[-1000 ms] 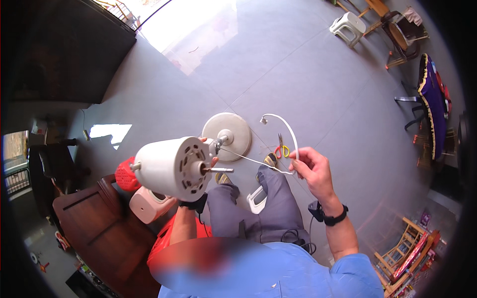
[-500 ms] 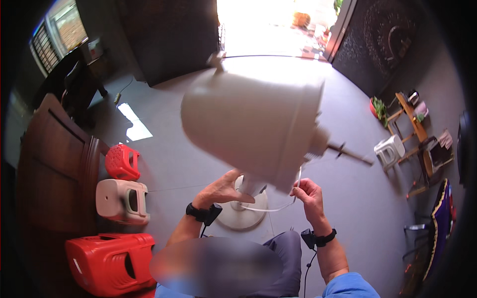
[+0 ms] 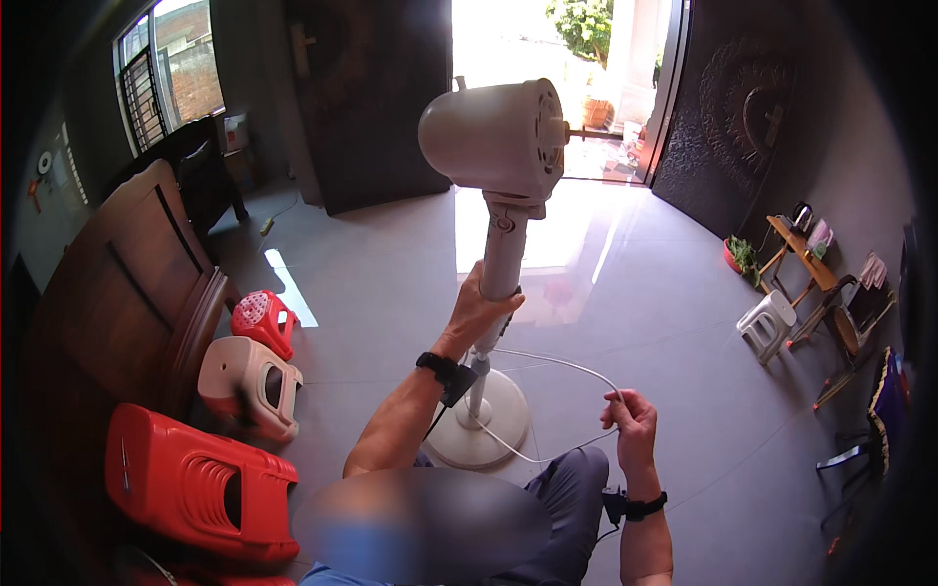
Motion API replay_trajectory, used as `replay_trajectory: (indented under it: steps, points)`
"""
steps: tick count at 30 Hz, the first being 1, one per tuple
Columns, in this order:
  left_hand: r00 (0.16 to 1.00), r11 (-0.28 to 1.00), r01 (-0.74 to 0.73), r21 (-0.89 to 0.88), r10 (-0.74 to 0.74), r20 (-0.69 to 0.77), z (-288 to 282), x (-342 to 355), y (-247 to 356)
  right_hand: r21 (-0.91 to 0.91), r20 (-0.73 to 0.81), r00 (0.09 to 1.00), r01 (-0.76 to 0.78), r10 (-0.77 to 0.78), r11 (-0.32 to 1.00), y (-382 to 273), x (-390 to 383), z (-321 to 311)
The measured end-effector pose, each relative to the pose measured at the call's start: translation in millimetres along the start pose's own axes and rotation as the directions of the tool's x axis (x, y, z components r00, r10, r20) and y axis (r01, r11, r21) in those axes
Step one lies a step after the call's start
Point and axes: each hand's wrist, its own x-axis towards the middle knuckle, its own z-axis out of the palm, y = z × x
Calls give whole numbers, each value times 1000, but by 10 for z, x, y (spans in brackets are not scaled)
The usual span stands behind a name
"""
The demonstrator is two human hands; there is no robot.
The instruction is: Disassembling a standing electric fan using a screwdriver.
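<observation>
A white pedestal fan (image 3: 484, 137) stands in front of me, its motor housing tilted and turned toward the doorway. No blades or cage are on it, and a thin shaft (image 3: 586, 135) sticks out at the right. My left hand (image 3: 483, 311) is wrapped round the upper part of its pole (image 3: 503, 256). From the pole a white cord (image 3: 557, 360) loops out to my right hand (image 3: 630, 414), which pinches it between thumb and fingers. The round base (image 3: 498, 430) rests on the floor near my knees.
Left of me are a large red stool (image 3: 186, 483), a pale pink stool (image 3: 244, 376) and a small red stool (image 3: 262, 317), beside a dark wooden bench (image 3: 127, 293). On the right stand a white stool (image 3: 767, 320) and a wooden stand (image 3: 806, 254). Ahead, a doorway opens outside.
The motor housing has moved up and away from me, and the fan's pole now shows. My left hand is higher on the pole. My right hand is a little lower and farther right with the cord.
</observation>
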Motion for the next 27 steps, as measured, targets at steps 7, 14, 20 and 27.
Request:
replay_trajectory:
  steps: [7, 14, 20, 27]
  points:
    - [939, 980, 22, 196, 47, -341, 62, -566, 334, 164, -181, 983, 46, -16, 985, -72, -267, -390]
    - [882, 995, 33, 92, 14, -472, -20, -873, 339, 11, -259, 966, -9, 12, 1000, 2, -114, -295]
    - [885, 961, 22, 276, 110, -453, 91, -821, 68, -312, -319, 946, -52, -53, 949, 229, -20, -398]
    - [920, 982, 179, 61, -145, -365, 87, -864, 402, -391, -238, 959, -242, 156, 888, 1288, 36, -761]
